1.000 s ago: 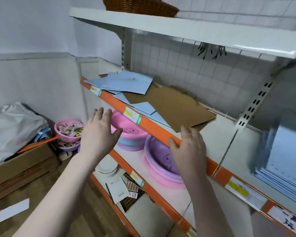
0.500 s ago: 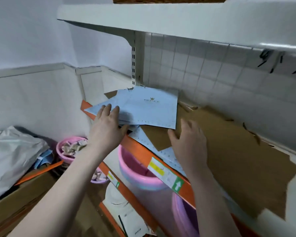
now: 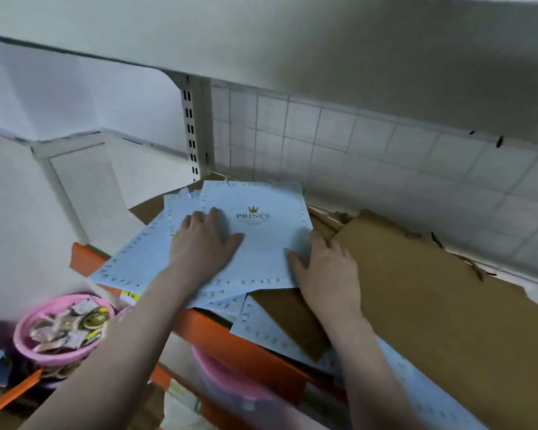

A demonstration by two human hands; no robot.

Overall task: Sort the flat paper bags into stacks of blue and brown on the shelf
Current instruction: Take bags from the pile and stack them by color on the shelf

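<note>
- Lowest in view, a pink basin [image 3: 230, 383] sits on the level under the shelf, mostly hidden behind the orange edge.
- Left of it, lower down, a pink bowl [image 3: 47, 352] holds crumpled paper scraps.
- The shelf [image 3: 249, 346] has an orange front edge that runs across the view from left down to the right; a yellow tag shows on it under the blue sheets.
- More blue bags [image 3: 261, 330] lie fanned over that edge, under the top one; one pokes out from beneath a brown bag at the front.
- The left hand [image 3: 204, 243] lies flat, palm down, fingers straight and close together, thumb out to the right, pressing on the top blue bag [image 3: 271, 240].
- The right hand [image 3: 326, 268] rests at that bag's right edge, thumb on the blue paper; its fingers reach toward the seam where blue meets brown, and I cannot tell whether they curl under the edge.
- The top blue bag lies flat on the shelf's left part, atop the loose blue pile, with a gold crown and the word "PRINCE" printed on it and dotted borders.
- Brown bags [image 3: 432, 305] lie flat to the right, touching the blue pile, with one corner showing behind it at the left.
- Behind all stand a white grid panel [image 3: 354, 150] and a slotted upright [image 3: 190, 131].
- An upper shelf [image 3: 261, 35] hangs overhead.
</note>
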